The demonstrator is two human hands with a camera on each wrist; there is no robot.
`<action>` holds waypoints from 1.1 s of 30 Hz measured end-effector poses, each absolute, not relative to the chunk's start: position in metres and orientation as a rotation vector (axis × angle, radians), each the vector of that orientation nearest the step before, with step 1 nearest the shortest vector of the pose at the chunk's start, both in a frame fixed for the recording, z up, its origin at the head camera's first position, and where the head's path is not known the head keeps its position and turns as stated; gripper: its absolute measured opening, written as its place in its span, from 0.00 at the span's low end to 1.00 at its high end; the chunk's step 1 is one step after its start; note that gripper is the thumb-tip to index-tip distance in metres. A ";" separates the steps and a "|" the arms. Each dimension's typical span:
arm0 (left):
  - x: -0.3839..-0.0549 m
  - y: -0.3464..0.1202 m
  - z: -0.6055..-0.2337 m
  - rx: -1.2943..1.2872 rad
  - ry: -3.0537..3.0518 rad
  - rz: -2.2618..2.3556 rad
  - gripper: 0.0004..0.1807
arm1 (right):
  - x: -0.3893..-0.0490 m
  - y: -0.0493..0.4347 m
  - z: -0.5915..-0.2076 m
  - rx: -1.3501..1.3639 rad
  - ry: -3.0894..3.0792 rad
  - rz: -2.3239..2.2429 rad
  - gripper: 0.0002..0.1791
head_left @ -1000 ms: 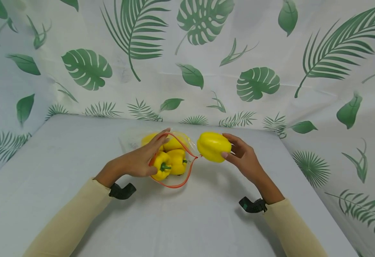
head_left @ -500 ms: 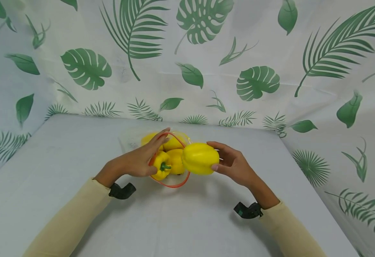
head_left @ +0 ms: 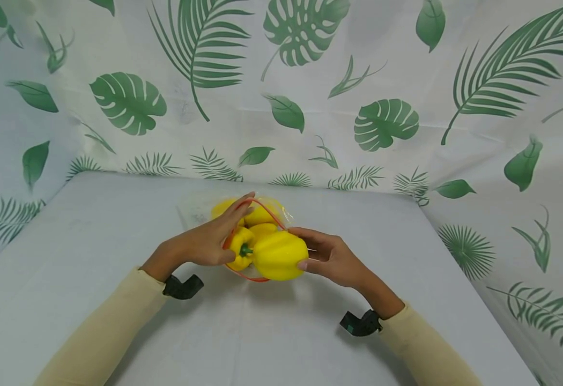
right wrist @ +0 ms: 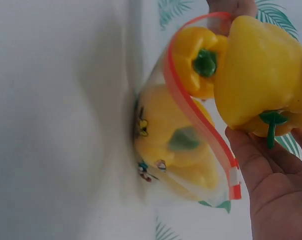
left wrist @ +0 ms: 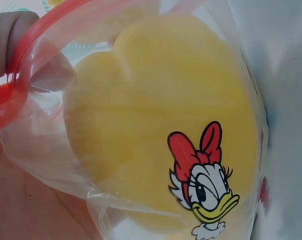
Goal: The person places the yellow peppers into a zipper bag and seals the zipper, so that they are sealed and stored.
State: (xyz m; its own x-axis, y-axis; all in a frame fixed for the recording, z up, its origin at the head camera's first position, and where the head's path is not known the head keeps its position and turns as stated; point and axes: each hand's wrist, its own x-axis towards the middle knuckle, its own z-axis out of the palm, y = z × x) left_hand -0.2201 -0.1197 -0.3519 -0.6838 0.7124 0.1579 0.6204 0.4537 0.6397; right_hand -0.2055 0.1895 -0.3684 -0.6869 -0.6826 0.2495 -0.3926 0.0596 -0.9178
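Note:
My right hand (head_left: 332, 257) grips a yellow bell pepper (head_left: 280, 256) between thumb and fingers, in front of the mouth of a clear zip bag (right wrist: 218, 150). In the right wrist view the green stem of this pepper (right wrist: 263, 75) points toward the palm side. The bag has a red zip edge and a printed cartoon duck (left wrist: 203, 185). My left hand (head_left: 209, 238) holds the edge of the bag, with the thumb (left wrist: 53, 72) hooked over the red rim. Several more yellow bell peppers lie inside, one with its stem (head_left: 245, 250) facing the opening.
The bag rests on a white-covered table (head_left: 243, 343). A white backdrop (head_left: 320, 123) with green leaf prints rises behind the table and along its sides. Black wrist cameras (head_left: 183, 287) sit on both wrists.
The right hand has carried its bell pepper left and nearer, from beside the bag to before its opening, covering one pepper inside. The left hand has stayed in place.

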 end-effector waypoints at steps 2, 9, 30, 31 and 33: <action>-0.220 -0.120 -0.352 1.188 2.558 1.045 0.57 | -0.205 0.187 -0.371 -1.096 2.079 -1.669 0.33; -0.221 -0.119 -0.354 1.211 2.549 1.059 0.58 | -0.203 0.177 -0.376 -1.117 2.131 -1.654 0.34; -0.220 -0.118 -0.352 1.212 2.585 1.051 0.57 | -0.202 0.148 -0.375 -1.291 2.435 -1.502 0.39; -0.220 -0.118 -0.352 1.220 2.587 1.048 0.57 | -0.202 0.147 -0.376 -1.310 2.457 -1.485 0.39; -0.220 -0.118 -0.353 1.239 2.591 1.043 0.57 | -0.204 0.144 -0.377 -1.349 2.504 -1.448 0.40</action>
State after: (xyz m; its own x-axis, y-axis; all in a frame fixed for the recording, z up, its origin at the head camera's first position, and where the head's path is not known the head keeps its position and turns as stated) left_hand -0.2200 -0.1177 -0.3526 -0.6682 0.7156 0.2032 0.6569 0.4393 0.6128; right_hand -0.2040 0.1438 -0.3769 -0.6415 -0.6402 0.4227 -0.6858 0.2316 -0.6899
